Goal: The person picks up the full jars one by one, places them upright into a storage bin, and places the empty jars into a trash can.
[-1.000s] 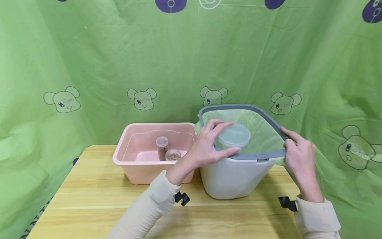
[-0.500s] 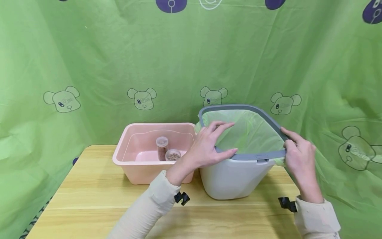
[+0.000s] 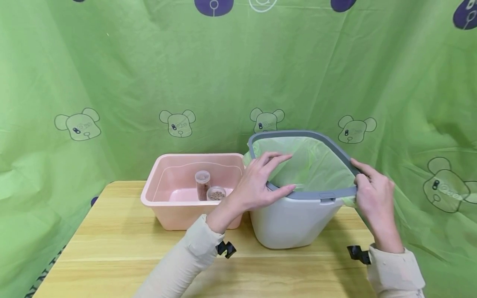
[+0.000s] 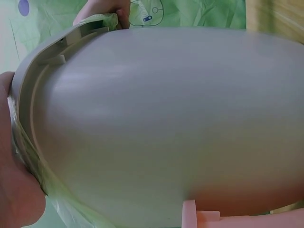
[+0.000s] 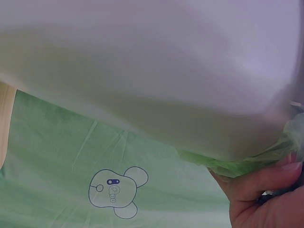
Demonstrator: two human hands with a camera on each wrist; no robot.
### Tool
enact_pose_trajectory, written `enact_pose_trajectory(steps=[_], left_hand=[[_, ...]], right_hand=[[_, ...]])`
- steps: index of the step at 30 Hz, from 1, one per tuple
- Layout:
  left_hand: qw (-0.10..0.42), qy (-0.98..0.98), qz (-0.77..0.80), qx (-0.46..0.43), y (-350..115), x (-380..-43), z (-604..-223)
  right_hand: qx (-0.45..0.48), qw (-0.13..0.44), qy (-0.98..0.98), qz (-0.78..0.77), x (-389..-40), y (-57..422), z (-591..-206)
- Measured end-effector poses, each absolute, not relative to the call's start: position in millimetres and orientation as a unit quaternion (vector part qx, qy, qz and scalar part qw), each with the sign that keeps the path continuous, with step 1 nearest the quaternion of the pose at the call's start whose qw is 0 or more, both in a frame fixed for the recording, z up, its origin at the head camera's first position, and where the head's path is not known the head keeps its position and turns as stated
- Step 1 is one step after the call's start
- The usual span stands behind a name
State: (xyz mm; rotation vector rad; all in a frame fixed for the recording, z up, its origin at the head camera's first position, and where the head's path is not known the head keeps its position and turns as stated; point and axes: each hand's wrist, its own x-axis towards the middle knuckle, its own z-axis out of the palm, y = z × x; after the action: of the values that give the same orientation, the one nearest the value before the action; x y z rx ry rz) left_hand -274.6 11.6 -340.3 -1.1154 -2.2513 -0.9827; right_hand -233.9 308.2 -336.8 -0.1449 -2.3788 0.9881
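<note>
A light grey trash bin with a darker grey rim stands on the right of the table. Pale green bag plastic lines it, and some of it hangs out over the edge. Above the near left of the rim is my left hand, thumb and fingers spread with nothing between them. My right hand grips the rim at the right corner. In the right wrist view, its fingers curl against the bag's bunched edge. The bottom inside the bin is hidden from view.
Left of the bin stands a pink basin, close beside it. Inside the basin are a tall clear jar and a small round tub with brownish bits. A green curtain hangs behind the wooden table.
A round translucent container, between my left fingers over the bin a second ago, has left them and is out of sight. The right hand keeps its grip on the rim.
</note>
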Motion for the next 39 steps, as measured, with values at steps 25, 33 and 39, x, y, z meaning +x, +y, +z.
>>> enact_pose_trajectory(steps=[25, 33, 39], left_hand=[[0.204, -0.834, -0.354, -0.370, -10, -287, -349], [0.196, -0.832, -0.363, -0.372, -16, -290, -353], [0.210, -0.838, -0.332, -0.378, -43, -282, -355]], right_hand=[[-0.055, 0.270, -0.873, 0.403, -260, 302, -336], [-0.055, 0.264, -0.873, 0.407, -266, 306, -335], [-0.040, 0.236, -0.899, 0.367, -259, 311, -334]])
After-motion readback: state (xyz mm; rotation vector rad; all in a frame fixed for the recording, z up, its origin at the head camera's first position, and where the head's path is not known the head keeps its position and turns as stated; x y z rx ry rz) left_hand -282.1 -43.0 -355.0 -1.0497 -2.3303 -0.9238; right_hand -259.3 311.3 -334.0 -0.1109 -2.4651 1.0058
